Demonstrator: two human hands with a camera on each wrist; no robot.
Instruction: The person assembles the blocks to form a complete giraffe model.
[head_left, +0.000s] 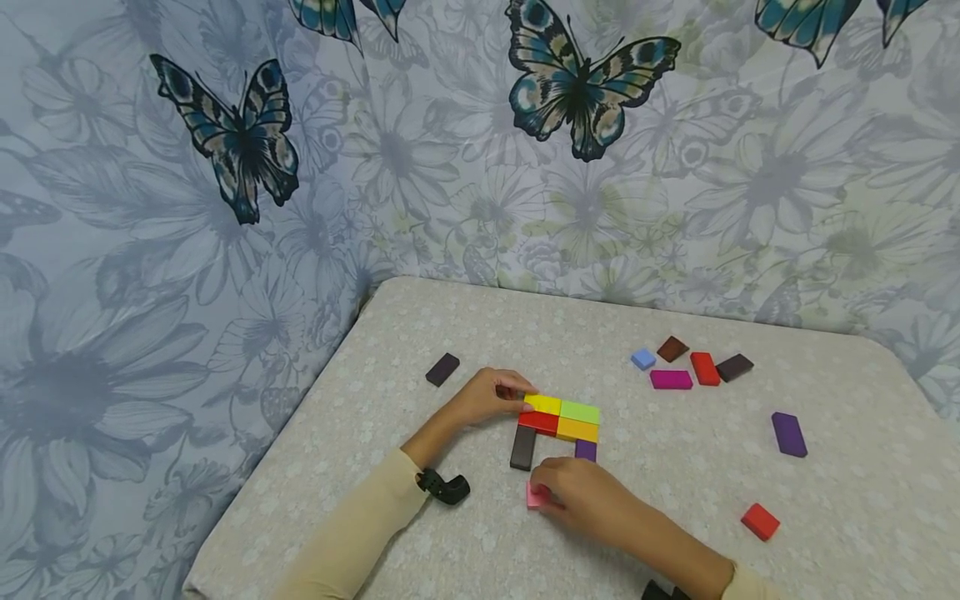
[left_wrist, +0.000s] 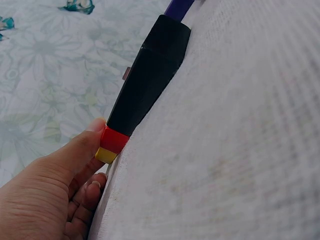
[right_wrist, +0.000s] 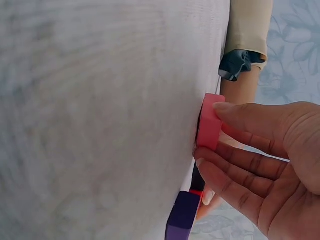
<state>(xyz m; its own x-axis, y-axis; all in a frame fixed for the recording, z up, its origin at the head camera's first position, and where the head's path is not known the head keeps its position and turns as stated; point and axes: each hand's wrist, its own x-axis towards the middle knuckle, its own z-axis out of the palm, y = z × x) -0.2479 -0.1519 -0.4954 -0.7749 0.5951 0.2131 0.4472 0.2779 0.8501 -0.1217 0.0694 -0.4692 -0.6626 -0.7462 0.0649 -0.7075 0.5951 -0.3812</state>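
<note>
Near the front of the cloth-covered table, my right hand (head_left: 581,492) pinches a pink block (right_wrist: 210,122) between thumb and fingers. That block is held low over the cloth, below a flat arrangement of blocks. My left hand (head_left: 487,396) pinches the left end of a yellow block (head_left: 543,404), thumb and fingertips at its corner. Beside it lie a lime green block (head_left: 580,412), a red block (head_left: 538,423) and a second yellow block (head_left: 577,429). From this group a black block (head_left: 522,447) extends toward me at left and a purple block (head_left: 586,451) at right, partly hidden by my right hand.
A dark block (head_left: 442,369) lies alone at left. Toward the back right are blue (head_left: 642,359), brown (head_left: 672,349), magenta (head_left: 671,380), red (head_left: 705,368) and black (head_left: 735,367) blocks. Farther right lie another purple block (head_left: 789,434) and another red block (head_left: 761,522).
</note>
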